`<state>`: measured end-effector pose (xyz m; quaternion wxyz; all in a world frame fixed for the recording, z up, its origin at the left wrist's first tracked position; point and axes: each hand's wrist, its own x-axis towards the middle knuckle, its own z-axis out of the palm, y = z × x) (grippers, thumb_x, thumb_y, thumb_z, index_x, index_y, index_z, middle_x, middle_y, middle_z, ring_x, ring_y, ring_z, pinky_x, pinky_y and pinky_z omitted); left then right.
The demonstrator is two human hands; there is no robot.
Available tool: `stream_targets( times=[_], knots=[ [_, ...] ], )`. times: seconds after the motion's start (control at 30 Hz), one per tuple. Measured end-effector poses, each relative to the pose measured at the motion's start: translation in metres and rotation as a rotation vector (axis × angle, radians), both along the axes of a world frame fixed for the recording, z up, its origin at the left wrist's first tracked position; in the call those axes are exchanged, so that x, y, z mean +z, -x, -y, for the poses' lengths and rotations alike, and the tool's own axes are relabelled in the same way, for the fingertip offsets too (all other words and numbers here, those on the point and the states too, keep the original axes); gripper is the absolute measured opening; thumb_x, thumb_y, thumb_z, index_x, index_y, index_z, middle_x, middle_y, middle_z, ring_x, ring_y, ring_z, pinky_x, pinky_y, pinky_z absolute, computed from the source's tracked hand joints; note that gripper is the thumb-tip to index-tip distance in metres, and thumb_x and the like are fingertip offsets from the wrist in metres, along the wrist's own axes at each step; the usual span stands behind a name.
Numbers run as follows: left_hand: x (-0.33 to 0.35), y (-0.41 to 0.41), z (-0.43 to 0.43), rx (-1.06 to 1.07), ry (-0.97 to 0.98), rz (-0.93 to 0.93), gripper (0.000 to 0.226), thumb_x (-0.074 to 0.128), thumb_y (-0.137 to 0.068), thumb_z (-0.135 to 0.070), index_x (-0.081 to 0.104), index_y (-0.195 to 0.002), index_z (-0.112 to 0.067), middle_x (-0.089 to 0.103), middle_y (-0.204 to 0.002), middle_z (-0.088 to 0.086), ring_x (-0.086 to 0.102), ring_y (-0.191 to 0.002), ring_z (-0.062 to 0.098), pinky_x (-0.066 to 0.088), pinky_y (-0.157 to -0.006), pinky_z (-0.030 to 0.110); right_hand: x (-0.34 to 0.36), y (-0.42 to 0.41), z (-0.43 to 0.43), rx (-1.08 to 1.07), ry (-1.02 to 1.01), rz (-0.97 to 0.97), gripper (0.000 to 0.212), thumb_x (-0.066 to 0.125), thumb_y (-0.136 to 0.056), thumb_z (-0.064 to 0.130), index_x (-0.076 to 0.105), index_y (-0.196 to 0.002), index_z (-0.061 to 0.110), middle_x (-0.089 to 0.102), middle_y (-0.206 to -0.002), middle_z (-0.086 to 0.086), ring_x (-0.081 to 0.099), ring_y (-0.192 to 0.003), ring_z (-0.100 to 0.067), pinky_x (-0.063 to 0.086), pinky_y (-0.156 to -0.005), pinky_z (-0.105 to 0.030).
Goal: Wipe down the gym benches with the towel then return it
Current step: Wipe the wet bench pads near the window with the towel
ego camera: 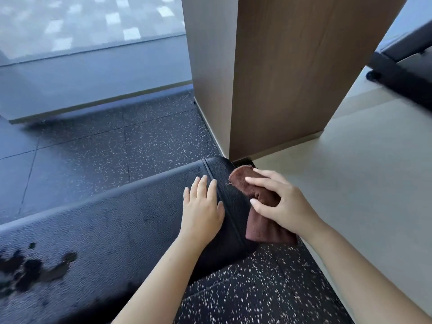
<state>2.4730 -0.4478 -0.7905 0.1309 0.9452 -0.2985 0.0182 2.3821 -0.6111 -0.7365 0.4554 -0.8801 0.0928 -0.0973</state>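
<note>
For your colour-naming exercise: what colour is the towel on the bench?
Brown towel, seen best in the head view.

We log bright cool daylight from the window (93,31) upper left, soft sheen across the counter (117,218) padding, diffuse shadow on the floor (93,148) beneath it, wide-angle bowing at edges, motion blur on the dark frame (402,73) upper right
</note>
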Motion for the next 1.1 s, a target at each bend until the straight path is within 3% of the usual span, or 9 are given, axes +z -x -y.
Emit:
stream_targets(
  times=[0.13, 0.27, 0.33, 0.4, 0.53, 0.63, 0.83, 0.93, 1.1],
  knots=[
    [-0.027, -0.003, 0.0, -0.002, 0.084, 0.047, 0.05, 0.057, -0.087, -0.023, 0.047, -0.131, -0.003, 0.041, -0.14, 0.02, 0.033, -0.133, 0.035, 0.023, -0.108, 0.05, -0.039, -0.024, 0.008, 0.036, 0.017, 0.02, 0.048, 0.069, -0.078, 0.011, 0.057, -0.115, 0.038, 0.047, -0.13, 0.016, 0.037, -0.115, 0.021, 0.025, -0.098, 0.001],
    [-0.032, -0.003, 0.002, -0.059, 0.134, 0.07, 0.046, 0.056, -0.087, -0.025, 0.051, -0.128, -0.005, 0.042, -0.14, 0.017, 0.032, -0.134, 0.032, 0.021, -0.109, 0.048, -0.052, -0.027, 0.011, 0.189, 0.065, -0.084, 0.06, 0.064, -0.079, 0.014, 0.045, -0.119, 0.054, 0.027, -0.143, 0.028, 0.026, -0.126, 0.017, 0.017, -0.1, -0.001],
    [-0.028, -0.003, 0.003, -0.047, 0.14, 0.044, 0.047, 0.055, -0.087, -0.025, 0.051, -0.129, -0.005, 0.042, -0.141, 0.016, 0.032, -0.134, 0.03, 0.021, -0.109, 0.047, -0.05, -0.023, 0.009, 0.218, 0.11, -0.163, 0.064, 0.063, -0.076, 0.022, 0.038, -0.12, 0.062, 0.012, -0.146, 0.036, 0.02, -0.13, 0.015, 0.017, -0.104, -0.011],
    [-0.025, -0.002, 0.003, -0.039, 0.131, 0.016, 0.047, 0.056, -0.086, -0.024, 0.051, -0.128, -0.004, 0.043, -0.141, 0.016, 0.033, -0.134, 0.029, 0.021, -0.109, 0.046, -0.052, -0.021, 0.001, 0.151, 0.134, -0.181, 0.059, 0.063, -0.077, 0.038, 0.038, -0.126, 0.057, 0.006, -0.147, 0.035, 0.021, -0.132, 0.008, 0.019, -0.106, -0.018],
    [-0.024, 0.0, 0.003, -0.024, 0.118, 0.021, 0.048, 0.049, -0.085, -0.028, 0.053, -0.126, -0.003, 0.046, -0.138, 0.016, 0.038, -0.132, 0.031, 0.025, -0.107, 0.049, -0.069, -0.026, -0.013, 0.046, 0.262, -0.035, 0.048, 0.058, -0.087, 0.036, 0.044, -0.132, 0.04, 0.012, -0.152, 0.021, 0.025, -0.135, -0.003, 0.021, -0.106, -0.017],
    [-0.023, -0.001, 0.004, -0.024, 0.093, 0.054, 0.054, 0.037, -0.083, -0.034, 0.056, -0.123, -0.003, 0.051, -0.134, 0.017, 0.044, -0.127, 0.032, 0.031, -0.104, 0.05, -0.079, -0.05, -0.002, 0.017, 0.087, 0.023, 0.04, 0.059, -0.088, 0.025, 0.053, -0.127, 0.033, 0.026, -0.147, 0.017, 0.028, -0.127, 0.006, 0.014, -0.097, 0.002],
    [-0.022, -0.003, 0.003, -0.024, 0.057, 0.024, 0.063, 0.031, -0.084, -0.044, 0.05, -0.131, -0.008, 0.043, -0.142, 0.011, 0.035, -0.134, 0.026, 0.024, -0.108, 0.046, -0.074, -0.141, 0.024, 0.025, -0.178, -0.082, 0.036, 0.054, -0.092, 0.012, 0.054, -0.128, 0.016, 0.049, -0.136, -0.004, 0.045, -0.123, -0.01, 0.026, -0.092, -0.003],
    [-0.021, -0.004, 0.004, -0.024, 0.054, 0.013, 0.064, 0.03, -0.082, -0.046, 0.052, -0.129, -0.008, 0.043, -0.142, 0.01, 0.035, -0.134, 0.026, 0.025, -0.108, 0.047, -0.078, -0.116, 0.028, 0.033, -0.263, -0.038, 0.037, 0.055, -0.091, 0.008, 0.055, -0.125, 0.021, 0.053, -0.129, 0.002, 0.046, -0.113, 0.002, 0.027, -0.086, 0.007],
    [-0.02, -0.003, 0.005, -0.02, 0.025, 0.025, 0.061, 0.035, -0.081, -0.045, 0.056, -0.125, -0.007, 0.048, -0.138, 0.012, 0.041, -0.13, 0.028, 0.028, -0.105, 0.048, -0.101, -0.037, 0.022, -0.003, -0.379, 0.045, 0.044, 0.059, -0.088, 0.011, 0.056, -0.109, 0.049, 0.05, -0.124, 0.026, 0.045, -0.112, 0.019, 0.03, -0.092, 0.003]
  ],
)
